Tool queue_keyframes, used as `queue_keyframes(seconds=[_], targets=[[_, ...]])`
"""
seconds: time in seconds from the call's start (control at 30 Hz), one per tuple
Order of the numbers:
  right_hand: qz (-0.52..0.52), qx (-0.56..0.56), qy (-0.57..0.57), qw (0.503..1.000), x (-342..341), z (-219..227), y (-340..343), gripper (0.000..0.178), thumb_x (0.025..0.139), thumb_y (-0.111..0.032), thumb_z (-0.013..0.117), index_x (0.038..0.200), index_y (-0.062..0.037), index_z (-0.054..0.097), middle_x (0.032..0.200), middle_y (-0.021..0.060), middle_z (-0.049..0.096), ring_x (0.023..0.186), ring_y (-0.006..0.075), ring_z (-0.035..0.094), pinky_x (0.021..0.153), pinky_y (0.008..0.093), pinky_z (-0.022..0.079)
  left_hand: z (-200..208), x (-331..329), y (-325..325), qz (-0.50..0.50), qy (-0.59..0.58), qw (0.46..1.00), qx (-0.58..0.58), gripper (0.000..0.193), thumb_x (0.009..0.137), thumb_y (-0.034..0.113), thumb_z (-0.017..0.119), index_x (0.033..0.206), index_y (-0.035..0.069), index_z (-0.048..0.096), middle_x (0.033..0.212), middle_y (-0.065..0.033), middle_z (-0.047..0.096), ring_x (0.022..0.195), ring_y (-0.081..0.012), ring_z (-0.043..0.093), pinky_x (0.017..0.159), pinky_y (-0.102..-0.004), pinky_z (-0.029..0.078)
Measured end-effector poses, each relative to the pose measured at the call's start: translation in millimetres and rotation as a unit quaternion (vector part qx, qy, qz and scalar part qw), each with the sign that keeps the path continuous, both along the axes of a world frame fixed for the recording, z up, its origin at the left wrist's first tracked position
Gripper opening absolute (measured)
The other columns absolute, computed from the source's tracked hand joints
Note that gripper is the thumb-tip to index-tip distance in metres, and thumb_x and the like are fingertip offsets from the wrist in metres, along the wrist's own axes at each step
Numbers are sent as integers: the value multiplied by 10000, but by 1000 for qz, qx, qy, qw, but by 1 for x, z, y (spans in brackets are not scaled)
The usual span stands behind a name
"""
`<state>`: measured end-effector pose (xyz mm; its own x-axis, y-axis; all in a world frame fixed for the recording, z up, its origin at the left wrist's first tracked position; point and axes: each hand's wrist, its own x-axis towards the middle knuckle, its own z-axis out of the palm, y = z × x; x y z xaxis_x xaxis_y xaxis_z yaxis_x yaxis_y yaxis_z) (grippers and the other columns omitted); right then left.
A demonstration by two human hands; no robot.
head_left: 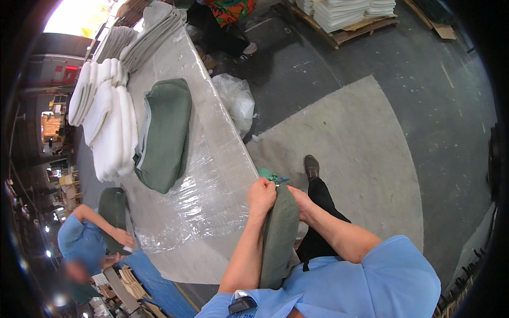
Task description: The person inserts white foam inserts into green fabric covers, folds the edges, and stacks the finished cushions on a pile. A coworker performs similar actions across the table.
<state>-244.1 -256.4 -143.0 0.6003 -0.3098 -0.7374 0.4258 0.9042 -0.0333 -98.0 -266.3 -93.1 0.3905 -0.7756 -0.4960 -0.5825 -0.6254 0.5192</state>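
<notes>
A long, dark green folded cloth point(279, 233) stands on edge between my forearms, running from my body to the table edge. My left hand point(262, 196) is closed in a fist at its far end, fingers pinching by the corner, where a small bit of white shows. My right hand point(301, 202) grips the same end from the other side, its fingers partly hidden by the cloth. Just beyond my hands, a small green and blue item point(273, 176) shows at the table edge; its kind is unclear. Another folded green cloth point(168, 132) lies on the table.
Clear plastic film covers the table point(212, 233). White folded textiles point(114, 127) and grey ones point(154, 37) are piled along its far left. A co-worker point(87, 233) handles a green cloth at left. A plastic bag point(233, 100) and a loaded pallet point(350, 26) stand beyond.
</notes>
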Motion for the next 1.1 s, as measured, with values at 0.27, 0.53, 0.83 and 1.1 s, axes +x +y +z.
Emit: queue_keyframes(seconds=[0.27,0.53,0.83,1.1], targets=[[-1,-10,51,999,-17,-22,11,182,1071,-131,532,1108,-39,684,980,64,725,790,177,706,716,355,594,-16,-19,3,-9,-37,999,-6,201,887,178,638,827,-12,668,768,-241,695,728,-395,697,712,-487,529],[31,53,-3,998,-15,-74,33,212,1058,-177,600,1080,-15,736,988,78,749,806,194,718,725,363,588,-22,-17,-1,-84,-86,993,-5,179,851,160,635,812,-12,667,785,-254,691,758,-426,693,719,-521,525],[-40,80,-8,996,-60,28,8,244,1053,-232,638,1170,-34,721,1019,60,747,846,201,724,758,366,599,-24,-47,-18,-75,53,995,48,192,869,180,640,808,-2,647,834,-250,715,838,-436,706,791,-503,543],[1,59,62,996,-46,3,14,274,1043,-261,651,1128,-12,728,995,61,752,862,187,712,754,362,580,-28,-42,-7,-99,23,994,35,162,882,130,618,843,-26,638,903,-279,706,908,-482,684,817,-553,524]])
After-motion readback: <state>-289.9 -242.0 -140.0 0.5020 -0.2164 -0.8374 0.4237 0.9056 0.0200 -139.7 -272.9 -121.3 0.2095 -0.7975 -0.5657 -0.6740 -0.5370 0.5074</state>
